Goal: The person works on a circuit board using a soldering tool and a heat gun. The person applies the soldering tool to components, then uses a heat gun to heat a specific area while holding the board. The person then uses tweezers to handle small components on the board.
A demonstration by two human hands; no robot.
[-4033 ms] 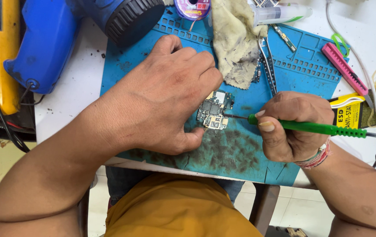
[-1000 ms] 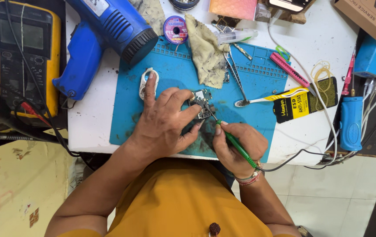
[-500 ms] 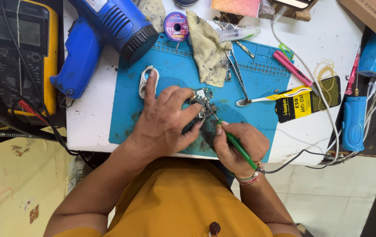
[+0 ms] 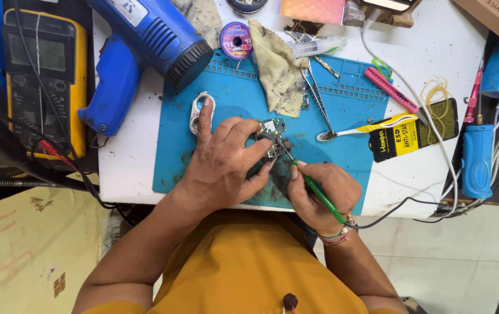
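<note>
The right hand is closed snugly around a green-handled soldering iron, pen-fashion, its tip touching the small circuit board on the blue work mat. The left hand lies flat and spread, palm down, fingers pinning the board's near edge, forefinger stretched toward a white ring-shaped part. Both wrists rest low at the table's front edge.

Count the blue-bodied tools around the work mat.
2: a blue heat gun at the blue mat's top left, and a blue-handled tool on the table's right edge. Others may lie out of frame.
</note>
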